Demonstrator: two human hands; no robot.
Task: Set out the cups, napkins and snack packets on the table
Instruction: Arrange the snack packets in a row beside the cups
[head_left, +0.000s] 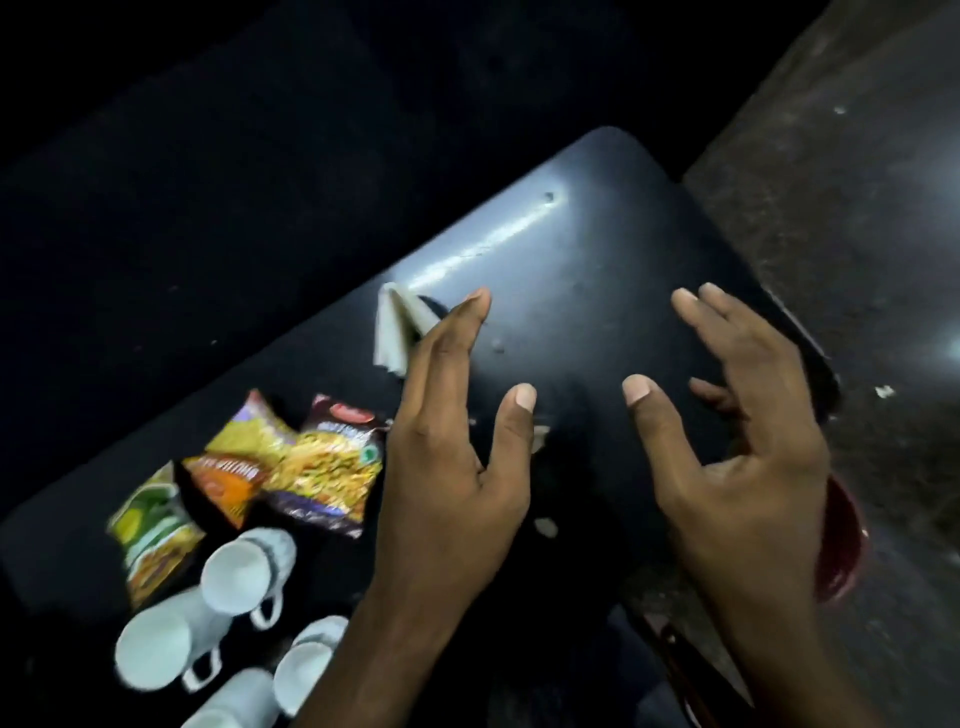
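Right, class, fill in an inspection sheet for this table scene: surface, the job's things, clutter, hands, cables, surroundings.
Surface: dark table, glossy, right half bare.
Job's things: white cups grouped on their sides near left; four snack packets overlapping beside them; folded napkins behind left hand.
Clutter: small pale scraps between the hands.
Hands: left hand and right hand open above the table, no grip on anything.
Cables: nothing seen.
Surroundings: dim; speckled floor, red object below table edge.
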